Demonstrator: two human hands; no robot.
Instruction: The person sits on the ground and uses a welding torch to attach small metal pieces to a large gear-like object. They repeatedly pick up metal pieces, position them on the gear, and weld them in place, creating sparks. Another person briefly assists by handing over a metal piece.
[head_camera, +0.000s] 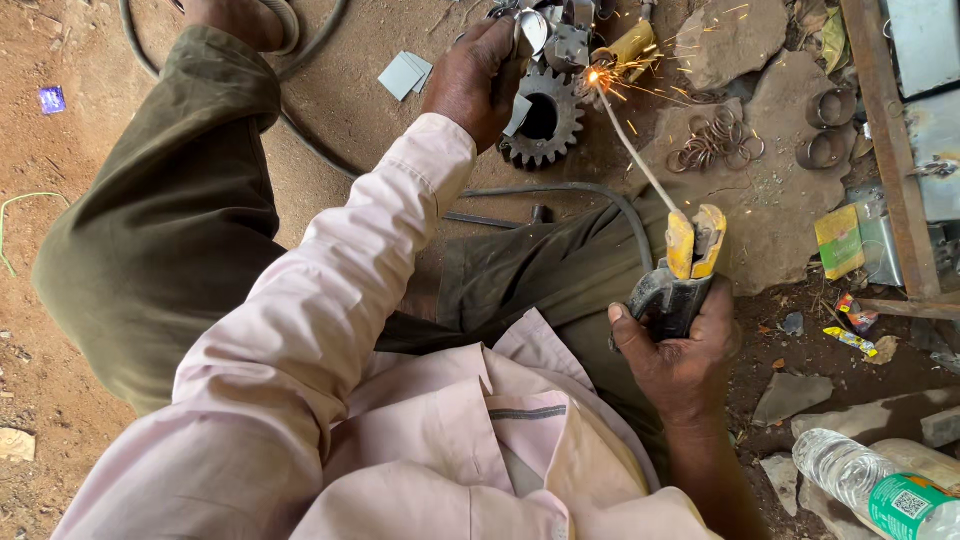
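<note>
Here right hand (680, 350) fingers clamp the yellow-jawed electrode holder (685, 270), left hand (480, 80) fingers pinch thin metal plate (519, 113) on toothed steel gear (543, 118)

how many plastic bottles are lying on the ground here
2. A clear bottle with a green label lies at bottom right, and a second bottle sits just behind it, mostly hidden.

The person wears a pale pink collared shirt (400, 420) with a long left sleeve (330, 290), olive-green trousers (160, 230), and a sandal (280, 20).
</note>
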